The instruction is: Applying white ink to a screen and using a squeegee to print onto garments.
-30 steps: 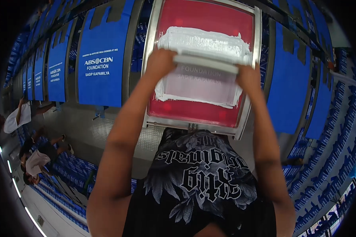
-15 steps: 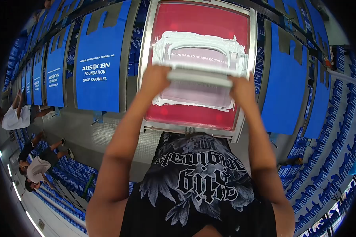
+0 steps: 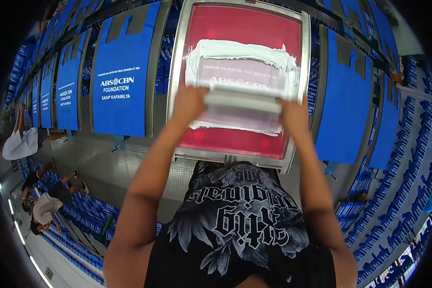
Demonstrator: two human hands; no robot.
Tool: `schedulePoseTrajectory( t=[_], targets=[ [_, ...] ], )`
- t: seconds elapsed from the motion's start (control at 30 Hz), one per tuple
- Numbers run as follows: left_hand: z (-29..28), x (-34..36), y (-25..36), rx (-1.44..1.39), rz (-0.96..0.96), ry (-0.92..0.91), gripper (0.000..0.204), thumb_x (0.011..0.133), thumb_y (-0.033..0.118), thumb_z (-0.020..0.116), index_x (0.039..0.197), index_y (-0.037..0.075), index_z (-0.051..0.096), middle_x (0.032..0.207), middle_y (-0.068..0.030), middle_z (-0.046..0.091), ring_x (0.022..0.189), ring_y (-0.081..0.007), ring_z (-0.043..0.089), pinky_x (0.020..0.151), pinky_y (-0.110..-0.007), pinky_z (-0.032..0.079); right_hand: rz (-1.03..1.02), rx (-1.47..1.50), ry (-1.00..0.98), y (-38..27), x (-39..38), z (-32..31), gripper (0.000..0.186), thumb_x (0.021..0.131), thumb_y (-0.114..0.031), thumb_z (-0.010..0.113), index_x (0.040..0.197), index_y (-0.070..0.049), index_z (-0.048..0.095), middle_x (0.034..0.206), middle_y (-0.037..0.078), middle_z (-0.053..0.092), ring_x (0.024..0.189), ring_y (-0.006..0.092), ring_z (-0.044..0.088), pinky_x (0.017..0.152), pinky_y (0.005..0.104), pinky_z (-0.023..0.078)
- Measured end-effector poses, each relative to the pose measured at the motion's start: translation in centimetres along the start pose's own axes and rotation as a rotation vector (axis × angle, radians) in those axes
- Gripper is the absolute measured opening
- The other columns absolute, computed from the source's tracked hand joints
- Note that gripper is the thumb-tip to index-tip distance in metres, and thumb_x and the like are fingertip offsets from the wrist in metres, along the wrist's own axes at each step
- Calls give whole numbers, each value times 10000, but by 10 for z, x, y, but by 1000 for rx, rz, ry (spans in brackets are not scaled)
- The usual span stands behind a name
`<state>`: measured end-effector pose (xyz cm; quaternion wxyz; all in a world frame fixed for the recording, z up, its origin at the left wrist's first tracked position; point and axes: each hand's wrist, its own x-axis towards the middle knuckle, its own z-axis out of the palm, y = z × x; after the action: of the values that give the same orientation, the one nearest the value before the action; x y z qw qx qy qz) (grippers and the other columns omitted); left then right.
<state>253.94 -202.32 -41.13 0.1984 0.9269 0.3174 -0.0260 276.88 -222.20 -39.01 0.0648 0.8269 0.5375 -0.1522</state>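
Note:
Both my hands grip a pale squeegee [image 3: 243,102], blurred by motion, laid across a screen-printing frame [image 3: 300,53]. My left hand [image 3: 191,103] is closed on its left end, and my right hand [image 3: 293,113] on its right end. Under it lies the red screen [image 3: 242,24] with a paler, see-through print window [image 3: 245,68] in the middle. Thick white ink [image 3: 240,48] is smeared around the window, heaviest along the far side. White lettering shows through the window beyond the squeegee.
Blue bags [image 3: 120,91] with white print lie on boards to the left. A plain blue bag [image 3: 344,105] lies on a board at right. Rows of blue bags [image 3: 393,192] fill the right side. People [image 3: 21,142] are at the far left.
My hands have drawn the squeegee slightly toward me across the screen. More lettering shows in the window behind it.

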Motion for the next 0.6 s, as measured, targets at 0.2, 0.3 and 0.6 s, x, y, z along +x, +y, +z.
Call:
schedulePoseTrajectory(
  t=[0.2,0.3,0.6],
  targets=[
    [-44,84,-6,62,82,73,304,678,329,734,886,111,690,777,-149,657,745,-325,638,687,-409,505,-21,3,45,28,69,-45,413,680,-74,547,1074,-151,644,850,136,669,861,260,644,1023,532,256],
    [-23,-22,4,0,36,-70,276,664,150,721,940,148,705,836,-130,668,786,-311,637,761,-410,494,-51,30,-20,-4,-22,-34,417,640,-48,587,1042,-134,659,803,111,656,883,256,627,1092,547,150],
    [-19,73,-2,88,69,61,304,651,257,744,913,114,688,802,-140,657,785,-314,629,732,-411,488,3,17,57,29,61,-24,370,688,-100,569,1040,-184,648,932,94,675,935,262,630,1036,572,237]
  ],
)
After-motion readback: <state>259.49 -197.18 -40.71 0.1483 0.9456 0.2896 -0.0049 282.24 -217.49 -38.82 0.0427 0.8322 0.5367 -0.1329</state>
